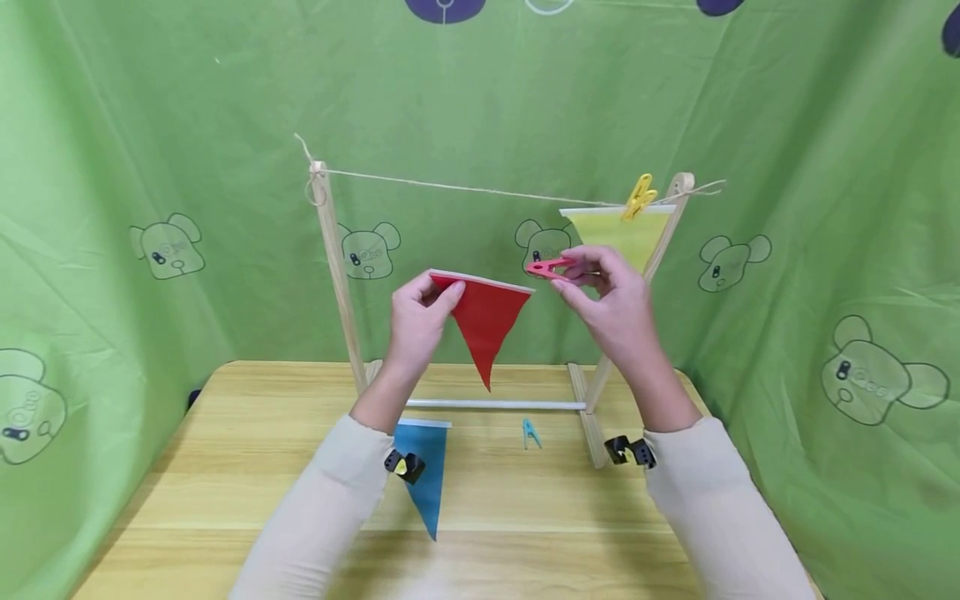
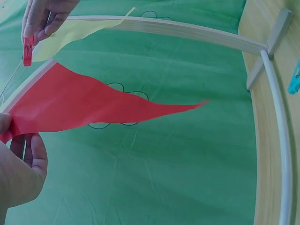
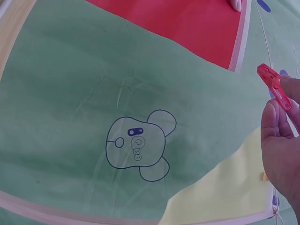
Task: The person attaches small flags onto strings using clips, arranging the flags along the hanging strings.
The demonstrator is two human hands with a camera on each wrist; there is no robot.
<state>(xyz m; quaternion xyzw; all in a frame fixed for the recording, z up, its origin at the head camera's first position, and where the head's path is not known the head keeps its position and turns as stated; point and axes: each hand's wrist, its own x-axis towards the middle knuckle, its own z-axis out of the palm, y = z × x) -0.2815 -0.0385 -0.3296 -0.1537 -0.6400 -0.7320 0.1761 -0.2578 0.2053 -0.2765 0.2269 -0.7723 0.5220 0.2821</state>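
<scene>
My left hand (image 1: 422, 321) pinches a red triangular pennant (image 1: 491, 321) by the left end of its white top edge, thumb in front. The pennant hangs point down, below the string (image 1: 450, 186) and apart from it. To its right, my right hand (image 1: 611, 292) pinches a red clothespin (image 1: 549, 267) whose tip faces the pennant without touching it. In the right wrist view the clothespin (image 3: 274, 86) sits between thumb and fingers. A yellow pennant (image 1: 617, 233) hangs at the string's right end under a yellow clothespin (image 1: 639, 197), partly hidden by my right hand.
The string runs between two wooden posts (image 1: 336, 267) joined low down by a white rod (image 1: 495, 405). On the table (image 1: 247, 450) lie a blue pennant (image 1: 431, 467), partly under my left forearm, and a blue clothespin (image 1: 531, 433). Green curtain (image 1: 465, 100) surrounds the table.
</scene>
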